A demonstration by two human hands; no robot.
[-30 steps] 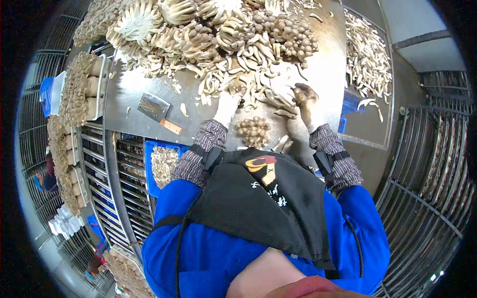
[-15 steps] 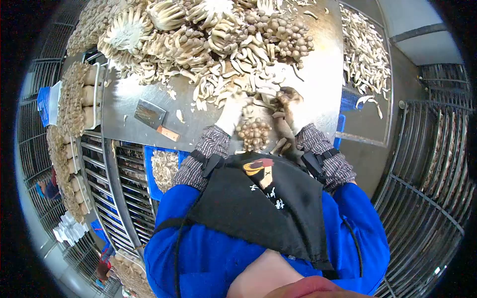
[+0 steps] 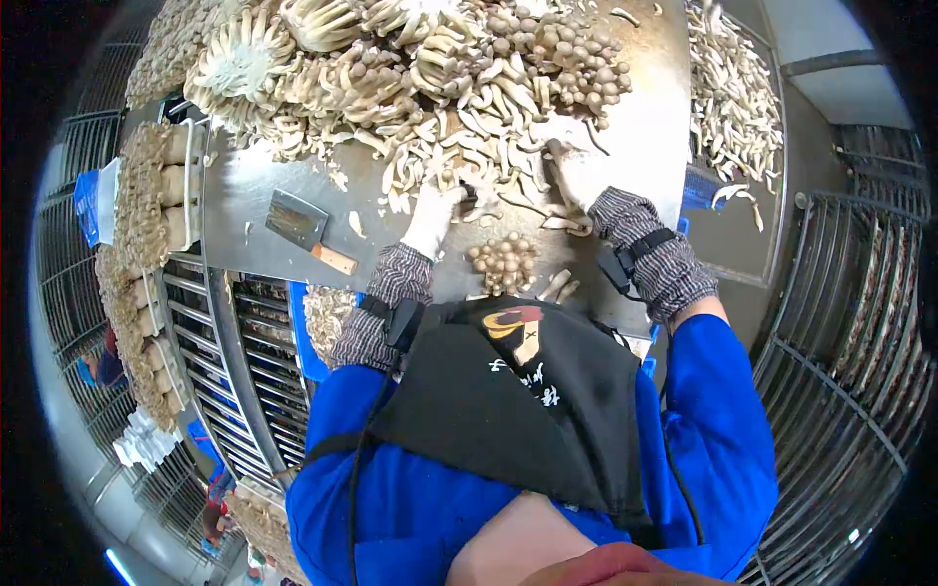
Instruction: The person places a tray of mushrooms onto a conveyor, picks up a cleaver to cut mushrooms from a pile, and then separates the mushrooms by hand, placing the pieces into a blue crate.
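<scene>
While both hands work in the loose mushrooms [image 3: 508, 137] at upper centre, I see the small bunch [image 3: 503, 262] lying lower, between the wrists, caps facing up. The left hand [image 3: 435, 207] is nearer to it than the right hand [image 3: 575, 168]. Their fingers are half hidden among stems, so I cannot tell if they pinch anything.

Mushroom trimming and sorting shed, food-plant type. Steel table [image 3: 640, 127] heaped with mushroom clusters [image 3: 391, 68], a cleaver [image 3: 298, 220] lying on it. Loose cut stems [image 3: 728, 98] piled to one side. Blue crate [image 3: 305, 337] of trimmings below. Wire racks [image 3: 850, 322] all round.
</scene>
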